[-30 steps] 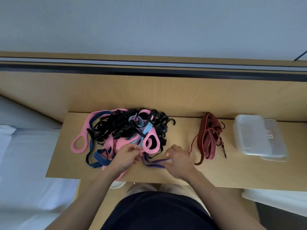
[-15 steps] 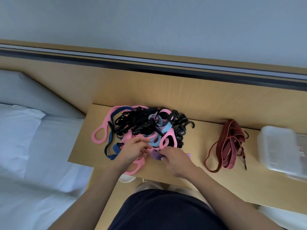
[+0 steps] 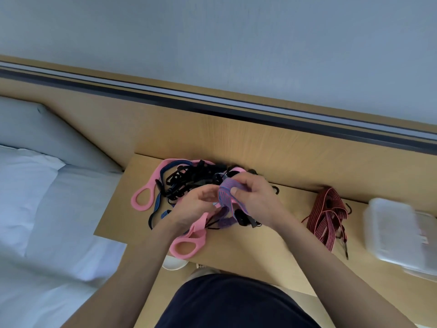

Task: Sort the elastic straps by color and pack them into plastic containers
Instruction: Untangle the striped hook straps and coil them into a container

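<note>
- The right grip (image 3: 255, 197) pinched the purple strap (image 3: 228, 192) between thumb and fingers. It held the strap's folded top raised above the tangled pile (image 3: 189, 178), probably so the trailing end could slide clear of the black hooks underneath.
- The left grip (image 3: 196, 205) sat just left of that strap, fingers curled toward its edge. Whether it pinched the webbing or only steadied it could not be told. From its place, it seemed meant to guide the strap or hold the pile back.
- The purple strap's lower end hung down to the counter (image 3: 260, 254) on the near side of the pile, beside a pink strap (image 3: 189, 242) whose loop lay at the counter's near edge. The purple one therefore looked only partly freed.
- The pile itself, black, pink and blue-striped straps knotted together, lay on the left part of the counter, unsorted.
- A red strap bundle (image 3: 328, 215) lay alone to the right, well apart from the pile, apparently set aside as its own colour group.
- The plastic containers (image 3: 392, 233) sat stacked at the right end of the counter, blurred, with no strap visibly inside. Packing seemed not yet begun, with sorting in hand first.
- A bed (image 3: 47, 209) lay to the left of the counter.
</note>
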Motion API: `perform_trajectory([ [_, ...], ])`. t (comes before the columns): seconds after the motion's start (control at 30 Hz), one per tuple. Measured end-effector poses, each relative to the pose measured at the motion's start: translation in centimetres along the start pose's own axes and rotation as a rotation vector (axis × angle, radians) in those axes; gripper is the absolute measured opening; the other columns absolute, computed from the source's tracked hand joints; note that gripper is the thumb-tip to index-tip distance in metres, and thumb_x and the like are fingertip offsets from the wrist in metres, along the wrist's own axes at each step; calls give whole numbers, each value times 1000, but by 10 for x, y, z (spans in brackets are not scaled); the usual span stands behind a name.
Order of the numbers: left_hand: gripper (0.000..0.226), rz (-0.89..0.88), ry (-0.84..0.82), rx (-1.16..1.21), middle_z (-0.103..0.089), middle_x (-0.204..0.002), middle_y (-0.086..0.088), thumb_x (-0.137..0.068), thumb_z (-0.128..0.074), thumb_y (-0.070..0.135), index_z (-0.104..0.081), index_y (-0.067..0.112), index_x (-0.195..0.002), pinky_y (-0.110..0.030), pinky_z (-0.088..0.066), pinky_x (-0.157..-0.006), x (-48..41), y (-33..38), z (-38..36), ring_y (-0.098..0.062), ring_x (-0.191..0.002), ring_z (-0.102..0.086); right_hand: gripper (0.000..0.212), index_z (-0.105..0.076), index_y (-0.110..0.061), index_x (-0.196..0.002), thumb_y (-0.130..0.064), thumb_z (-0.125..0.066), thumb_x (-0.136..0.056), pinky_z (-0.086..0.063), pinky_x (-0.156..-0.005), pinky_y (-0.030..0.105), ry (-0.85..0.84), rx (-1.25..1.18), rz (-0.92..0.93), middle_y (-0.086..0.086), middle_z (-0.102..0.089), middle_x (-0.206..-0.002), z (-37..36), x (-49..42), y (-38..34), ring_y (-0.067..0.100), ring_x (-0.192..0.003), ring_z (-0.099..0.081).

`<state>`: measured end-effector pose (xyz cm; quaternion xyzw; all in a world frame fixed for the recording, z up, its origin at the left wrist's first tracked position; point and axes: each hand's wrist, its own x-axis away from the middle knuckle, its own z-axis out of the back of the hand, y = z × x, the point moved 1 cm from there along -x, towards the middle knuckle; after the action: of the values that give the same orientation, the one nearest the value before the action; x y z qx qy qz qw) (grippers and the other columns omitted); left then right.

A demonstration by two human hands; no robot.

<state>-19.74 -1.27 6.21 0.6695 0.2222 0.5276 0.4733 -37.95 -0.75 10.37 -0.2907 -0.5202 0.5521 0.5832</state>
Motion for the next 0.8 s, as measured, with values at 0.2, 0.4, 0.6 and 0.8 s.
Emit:
perform_trajectory([
  [0.2,29,-69,3,26,-77,-105,-7,-89,-64,-13,-70,8,-109,-38,-54,-93,-7,2,-12,-18,-99,-70,23,-67,1,-95,12,-47,-96,-46,-76,34,-3,-357,41,14,-65,-86,26,-8,-48,25,-80,-57],
  [0.4,12,-77,20,-104,-71,-90,-8,-97,-63,2,-70,1,-107,-36,-54,-78,-13,9,-17,-16,-79,-64,16,-63,7,-100,9,-49,-93,-47,-76,29,-42,-418,196,19,-63,-91,35,-11,-78,26,-80,-58],
  [0.6,20,-60,110,-94,-72,-119,-17,-105,-51,10,-70,14,-111,-45,-50,-104,-17,15,-17,-24,-107,-66,17,-62,0,-94,8,-47,-95,-49,-68,27,28,-535,178,15,-62,-81,36,-12,-67,17,-70,-62],
  [0.8,26,-51,179,168,-75,-95,-12,-107,-45,14,-68,1,-106,-34,-52,-73,-17,28,-12,-26,-83,-69,17,-61,-16,-83,-5,-59,-96,-44,-65,25,167,-183,33,4,-59,-73,24,-12,-21,9,-62,-54],
])
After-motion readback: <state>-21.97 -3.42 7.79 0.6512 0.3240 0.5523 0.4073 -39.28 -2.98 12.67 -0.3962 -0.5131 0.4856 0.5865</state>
